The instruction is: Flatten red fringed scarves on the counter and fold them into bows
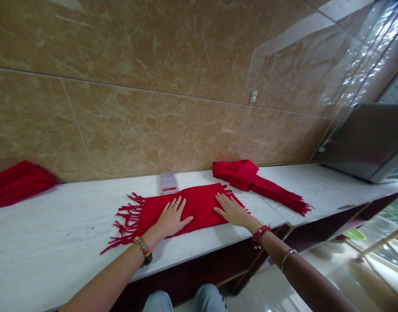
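Red scarf [203,204] flat on white counter [72,229], long axis left to right (fringed at both ends). Directly beneath left hand [171,217], left of middle, and right hand [232,210], at its right end; fingers flat, gripping nothing. Second scarf [244,174] beyond, to the right.

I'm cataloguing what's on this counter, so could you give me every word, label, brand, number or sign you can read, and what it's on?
None can be read.
Small flat packet near the wall: apparent markings, too small and blurred to read.
Flat fringed scarf: no lettering visible.
Folded scarf to its right: no lettering visible.
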Motion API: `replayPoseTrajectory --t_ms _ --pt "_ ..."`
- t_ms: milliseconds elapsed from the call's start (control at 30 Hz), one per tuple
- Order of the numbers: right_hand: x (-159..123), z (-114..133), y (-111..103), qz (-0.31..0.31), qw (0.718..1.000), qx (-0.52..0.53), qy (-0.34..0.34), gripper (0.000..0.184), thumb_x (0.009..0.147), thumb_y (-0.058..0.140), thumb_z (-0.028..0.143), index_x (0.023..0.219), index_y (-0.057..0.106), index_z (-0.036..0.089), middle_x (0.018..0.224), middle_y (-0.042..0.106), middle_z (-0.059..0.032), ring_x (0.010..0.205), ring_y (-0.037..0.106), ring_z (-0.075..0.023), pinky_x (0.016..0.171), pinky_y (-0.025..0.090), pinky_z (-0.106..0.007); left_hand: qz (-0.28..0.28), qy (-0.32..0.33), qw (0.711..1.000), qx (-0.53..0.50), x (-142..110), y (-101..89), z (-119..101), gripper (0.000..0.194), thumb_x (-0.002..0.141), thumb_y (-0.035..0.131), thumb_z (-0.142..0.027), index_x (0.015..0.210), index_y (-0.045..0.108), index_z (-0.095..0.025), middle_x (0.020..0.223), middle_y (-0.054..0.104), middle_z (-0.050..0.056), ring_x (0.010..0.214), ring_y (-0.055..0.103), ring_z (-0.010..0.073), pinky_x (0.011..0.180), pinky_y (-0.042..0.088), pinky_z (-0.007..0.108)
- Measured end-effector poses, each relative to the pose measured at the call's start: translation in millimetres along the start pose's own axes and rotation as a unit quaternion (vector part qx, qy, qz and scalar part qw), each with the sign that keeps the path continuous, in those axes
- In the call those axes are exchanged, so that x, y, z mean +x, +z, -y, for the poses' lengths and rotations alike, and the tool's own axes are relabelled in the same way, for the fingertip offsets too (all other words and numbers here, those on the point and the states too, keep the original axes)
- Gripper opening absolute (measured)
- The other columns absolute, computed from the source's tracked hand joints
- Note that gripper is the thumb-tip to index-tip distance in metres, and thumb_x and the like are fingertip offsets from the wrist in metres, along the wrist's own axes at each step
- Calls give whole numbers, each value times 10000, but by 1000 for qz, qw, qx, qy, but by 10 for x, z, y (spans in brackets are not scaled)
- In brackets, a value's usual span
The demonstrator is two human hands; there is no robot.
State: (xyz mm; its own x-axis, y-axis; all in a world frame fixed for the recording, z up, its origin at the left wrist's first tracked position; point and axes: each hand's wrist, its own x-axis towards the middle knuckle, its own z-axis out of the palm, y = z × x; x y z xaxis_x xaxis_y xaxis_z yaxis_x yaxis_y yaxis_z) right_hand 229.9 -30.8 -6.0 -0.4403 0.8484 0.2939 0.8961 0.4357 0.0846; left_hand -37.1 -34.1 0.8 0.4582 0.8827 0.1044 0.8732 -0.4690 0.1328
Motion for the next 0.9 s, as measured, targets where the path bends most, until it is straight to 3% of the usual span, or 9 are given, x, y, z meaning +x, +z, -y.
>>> replayPoseTrajectory --t_ms 100,267,367,533,700,800,900 --pt "81 -2 -88 12 1000 -18 22 478 899 289 384 1275 413 116 1331 390 -173 1265 287 -273 984 266 -496 -14 -23 1000 -9 12 4 28 785 792 233 -647 1375 202 -122 1438 163 142 1316 145 283 1041 182 437" --pt "560 334 -141 -16 999 14 33 522 897 273 401 1322 329 102 1377 310 -179 1287 233 -276 988 249 -502 -45 -146 988 5 27 24 179 741 814 187 -621 1363 237 -127 1429 184 160 1305 152 334 997 199 533" --pt "769 435 -22 36 998 42 31 532 893 266 419 1334 311 126 1392 286 -161 1286 233 -278 984 247 -517 -37 -201 978 30 4 51 282 779 793 190 -644 1347 282 -104 1417 214 175 1295 173 353 997 200 537" --pt "718 167 184 54 998 10 27 442 901 289 343 1292 381 159 1375 330 -147 1280 255 -256 980 242 -531 -26 -240 970 37 -53 34 321 810 767 201 -669 1344 300 -109 1411 239 164 1289 190 357 1007 210 513" --pt "617 -5 111 15 996 10 91 396 884 355 287 1219 463 106 1312 414 -178 1241 329 -257 982 276 -483 -13 -230 973 33 -102 -51 336 783 784 214 -647 1343 301 -106 1416 232 158 1291 183 356 1014 206 497" --pt "588 242 -65 -44 995 51 80 387 866 383 266 1198 488 96 1271 466 -164 1215 369 -235 1008 268 -442 -24 -218 974 50 -166 -103 510 719 808 239 -603 1325 332 -113 1407 260 160 1288 197 352 1007 204 509" --pt "529 718 -276 -56 986 148 -56 351 850 419 268 1155 536 138 1207 539 -107 1154 442 -186 981 338 -351 -41 -234 969 65 -250 -175 818 637 826 281 -545 1299 365 -127 1391 294 170 1281 220 348 987 217 531"
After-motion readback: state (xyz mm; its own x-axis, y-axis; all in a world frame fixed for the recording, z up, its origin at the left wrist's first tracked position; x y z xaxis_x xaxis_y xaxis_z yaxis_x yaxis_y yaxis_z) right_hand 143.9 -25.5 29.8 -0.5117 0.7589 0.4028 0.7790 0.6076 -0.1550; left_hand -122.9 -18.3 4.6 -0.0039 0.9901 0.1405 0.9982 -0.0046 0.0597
